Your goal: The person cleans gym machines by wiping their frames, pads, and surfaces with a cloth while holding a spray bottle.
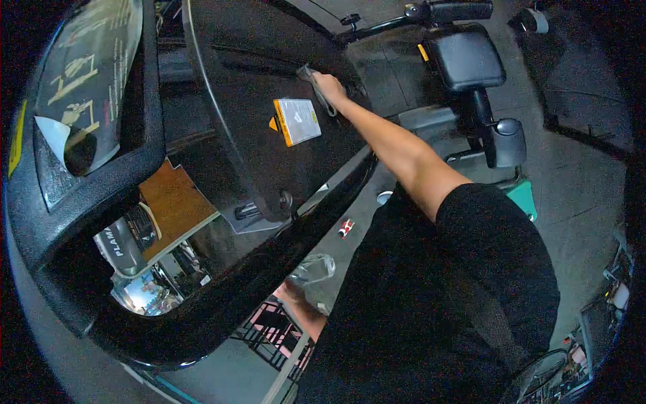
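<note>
My right hand reaches across a broad black machine panel, fingers closed around a grey cloth pressed to the surface. Just below that hand, a white card with an orange edge is on the panel. My left hand is low down beside the machine's glossy black rim. Its fingers are mostly hidden and blurred, so I cannot see whether it grips the rim. A clear plastic bag is close by it.
A thick black frame with a peeling printed sheet curves along the left. A padded black seat stands at upper right. On the grey floor lies a small red-and-white item. A green object is behind my sleeve.
</note>
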Demonstrator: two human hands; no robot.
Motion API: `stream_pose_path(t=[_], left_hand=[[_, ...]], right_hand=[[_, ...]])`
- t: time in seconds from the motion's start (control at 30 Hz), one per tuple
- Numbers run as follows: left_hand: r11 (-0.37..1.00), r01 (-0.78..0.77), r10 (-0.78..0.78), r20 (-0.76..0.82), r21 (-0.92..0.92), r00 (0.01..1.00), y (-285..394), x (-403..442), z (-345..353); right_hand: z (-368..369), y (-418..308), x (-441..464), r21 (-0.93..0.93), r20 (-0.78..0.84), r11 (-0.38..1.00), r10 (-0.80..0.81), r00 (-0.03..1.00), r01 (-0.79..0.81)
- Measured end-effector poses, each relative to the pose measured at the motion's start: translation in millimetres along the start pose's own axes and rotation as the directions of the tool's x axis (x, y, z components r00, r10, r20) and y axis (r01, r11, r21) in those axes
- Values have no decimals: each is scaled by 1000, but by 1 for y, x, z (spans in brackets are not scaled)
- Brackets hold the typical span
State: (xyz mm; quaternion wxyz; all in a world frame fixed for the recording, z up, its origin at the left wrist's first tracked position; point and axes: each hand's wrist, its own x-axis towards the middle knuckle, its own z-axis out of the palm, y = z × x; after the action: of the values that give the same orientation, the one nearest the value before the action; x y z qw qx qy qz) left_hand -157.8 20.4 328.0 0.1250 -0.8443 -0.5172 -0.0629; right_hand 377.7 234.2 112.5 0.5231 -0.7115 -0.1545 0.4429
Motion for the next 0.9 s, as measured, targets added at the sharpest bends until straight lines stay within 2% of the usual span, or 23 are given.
stream_pose_path(t=[0.03, 0.07, 0.1, 0.13, 0.17, 0.2, 0.23, 0.27, 0.3, 0.33, 0.37, 0.4, 0.43, 0.47, 0.53, 0.6, 0.63, 0.7, 0.73, 0.77, 0.83, 0.87, 0.9], left_hand=[[1000, 0, 0, 1, 0, 1000, -1, -1, 1], [980, 120, -121, 7, -158, 993, -2, -5, 6], [920, 242, -242, 37, -308, 970, -1, -12, 9], [918, 254, -252, 47, -304, 967, -2, -15, 14], [629, 341, -409, 76, -698, 909, -2, -13, 22], [190, 310, -527, 170, -931, 832, 0, -9, 29], [189, 315, -532, 173, -930, 829, 5, -4, 26], [409, 275, -458, 65, -870, 887, 9, 2, 23], [608, 211, -358, -27, -765, 934, 14, 11, 16], [608, 208, -361, -34, -766, 932, 25, 22, 10], [678, 181, -334, -79, -712, 939, 39, 34, 2], [744, 156, -301, -117, -649, 946, 44, 38, -4], [744, 153, -303, -123, -651, 945, 32, 32, 2], [808, 161, -252, -86, -566, 964, 11, 18, 12], [866, 160, -205, -46, -473, 978, 8, 11, 13], [954, 121, -129, -11, -273, 992, 28, 14, 2], [955, 116, -126, -18, -274, 992, 30, 16, -4], [979, -18, 17, -7, -201, 1000, 29, 21, -7], [876, 77, -137, -93, -477, 986, 16, 11, 13], [872, 65, -136, -111, -486, 984, 20, 15, 10], [966, -43, 5, -149, -253, 989, 40, 28, -3], [979, -15, -11, -123, -205, 992, 34, 23, -1], [978, -20, -9, -135, -206, 991, 21, 12, 6]], right_hand=[[-8, -22, -9, 38, 87, 997, -73, 994, 70], [-9, -35, -12, 78, 172, 987, -150, 974, 138], [2, -34, -4, -59, 58, 725, -683, 728, 686], [-11, -80, -46, 90, -69, 670, -734, 676, 737], [-16, -108, -63, -102, -222, 437, -886, 408, 894], [-18, -126, -71, 43, -183, 472, -863, 471, 881], [-19, -134, -75, 185, -138, 499, -840, 525, 847], [-22, -131, -75, 186, -137, 497, -841, 523, 848], [-26, -123, -73, 331, -1, 657, -717, 697, 677], [-28, -113, -68, 434, 164, 777, -566, 808, 456], [-16, -83, -56, 168, -70, 669, -725, 685, 724], [-2, -43, -32, 225, -59, 748, -630, 775, 625], [7, -8, -13, 220, -123, 775, -581, 805, 593], [-3, 5, -13, 216, -7, 921, -331, 944, 324], [9, 17, -2, 163, -93, 940, -289, 953, 301], [16, 13, 3, 103, -185, 971, -193, 964, 214], [13, -2, -6, 106, -189, 970, -198, 962, 221], [6, -37, -30, 113, -292, 929, -306, 906, 351], [-2, -64, -50, 216, -278, 857, -405, 871, 468], [-22, -114, -86, 324, -284, 776, -466, 838, 541], [-36, -181, -105, 442, -465, 481, -599, 652, 757], [-52, -211, -113, 293, -509, 498, -641, 574, 816], [-56, -233, -109, 293, -513, 487, -646, 565, 823]])
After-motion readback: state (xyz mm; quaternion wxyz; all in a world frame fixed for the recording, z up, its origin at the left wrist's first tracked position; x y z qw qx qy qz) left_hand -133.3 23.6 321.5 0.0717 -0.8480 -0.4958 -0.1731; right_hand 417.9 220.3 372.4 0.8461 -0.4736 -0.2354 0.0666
